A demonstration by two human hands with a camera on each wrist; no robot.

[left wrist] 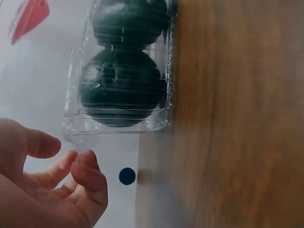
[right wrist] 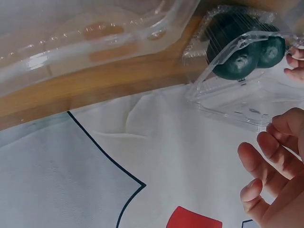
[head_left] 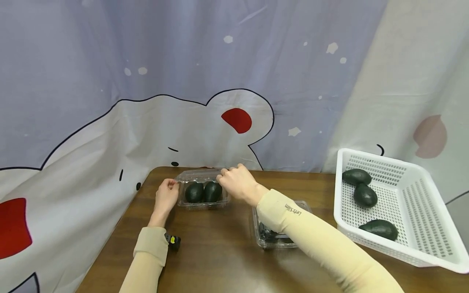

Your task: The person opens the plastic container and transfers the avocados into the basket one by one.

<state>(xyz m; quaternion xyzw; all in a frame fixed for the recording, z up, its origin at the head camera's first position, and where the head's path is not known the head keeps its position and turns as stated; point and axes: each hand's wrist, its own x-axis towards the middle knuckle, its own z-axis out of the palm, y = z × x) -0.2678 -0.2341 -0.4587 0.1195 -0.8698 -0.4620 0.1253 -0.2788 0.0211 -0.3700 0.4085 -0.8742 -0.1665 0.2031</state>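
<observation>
A clear plastic clamshell box point(head_left: 203, 206) with two dark green avocados point(head_left: 194, 192) inside stands at the table's back left, its lid raised. My left hand point(head_left: 166, 196) is at the box's left edge. In the left wrist view, its loosely bent fingers point(left wrist: 90, 178) are close to a corner of the plastic, thumb and fingertips apart. My right hand point(head_left: 238, 183) reaches across to the lid's right side. The right wrist view shows it pinching the edge of the raised lid point(right wrist: 228, 114) between thumb and forefinger, the other fingers loosely curled.
Partly under my right forearm lies another clear plastic box point(head_left: 261, 240) with dark contents. On the right, a white perforated basket point(head_left: 421, 171) holds three avocados point(head_left: 379, 229). A patterned curtain point(head_left: 176, 53) hangs behind the wooden table point(head_left: 205, 260).
</observation>
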